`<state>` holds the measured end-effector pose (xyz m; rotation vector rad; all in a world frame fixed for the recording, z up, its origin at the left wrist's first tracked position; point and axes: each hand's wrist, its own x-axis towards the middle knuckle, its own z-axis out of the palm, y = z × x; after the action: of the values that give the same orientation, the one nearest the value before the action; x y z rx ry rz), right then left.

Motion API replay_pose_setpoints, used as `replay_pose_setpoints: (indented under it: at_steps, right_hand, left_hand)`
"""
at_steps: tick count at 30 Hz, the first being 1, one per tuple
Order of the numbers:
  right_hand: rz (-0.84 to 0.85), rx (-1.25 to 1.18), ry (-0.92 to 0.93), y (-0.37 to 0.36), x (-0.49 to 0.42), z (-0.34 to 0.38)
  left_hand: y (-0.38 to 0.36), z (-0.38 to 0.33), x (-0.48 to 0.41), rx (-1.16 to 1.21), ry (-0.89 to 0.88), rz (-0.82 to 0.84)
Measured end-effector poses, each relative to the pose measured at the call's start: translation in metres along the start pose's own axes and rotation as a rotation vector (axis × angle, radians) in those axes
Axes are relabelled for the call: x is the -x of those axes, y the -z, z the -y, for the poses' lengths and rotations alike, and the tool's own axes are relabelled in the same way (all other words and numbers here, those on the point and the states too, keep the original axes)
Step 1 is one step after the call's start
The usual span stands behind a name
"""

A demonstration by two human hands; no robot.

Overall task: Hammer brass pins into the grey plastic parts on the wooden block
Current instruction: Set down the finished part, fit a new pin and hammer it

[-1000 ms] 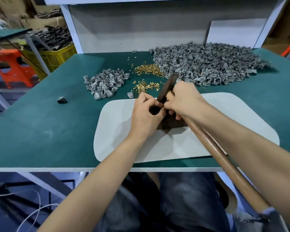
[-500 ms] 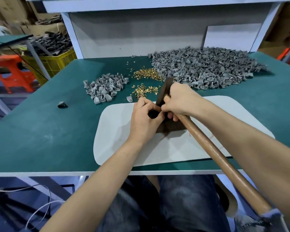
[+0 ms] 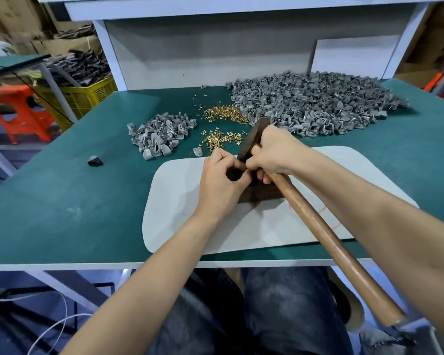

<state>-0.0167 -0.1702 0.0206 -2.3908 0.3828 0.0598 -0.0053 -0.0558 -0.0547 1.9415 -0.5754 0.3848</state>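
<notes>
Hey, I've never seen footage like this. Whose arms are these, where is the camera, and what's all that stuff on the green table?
There is no machine here. These are a person's two bare arms, filmed by one wide-angle camera worn on the head and looking forward and down, which is why the arms come in from the bottom edge.

On the green table lies a white mat, and on it sits a dark wooden block. Behind the mat are a small pile of grey plastic parts, a much bigger pile, and loose brass pins between them.

The right hand grips a hammer close to its head, with the long wooden handle pointing back towards the person. The left hand curls its fingers at the block. What it pinches there is hidden.
</notes>
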Motion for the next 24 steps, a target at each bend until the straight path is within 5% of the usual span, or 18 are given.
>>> replay_pose_setpoints:
  at_steps: [24]
  right_hand:
    - [-0.114, -0.121, -0.031, -0.009, -0.001, -0.010]
  left_hand:
    - [0.000, 0.003, -0.001, 0.008, -0.029, 0.017]
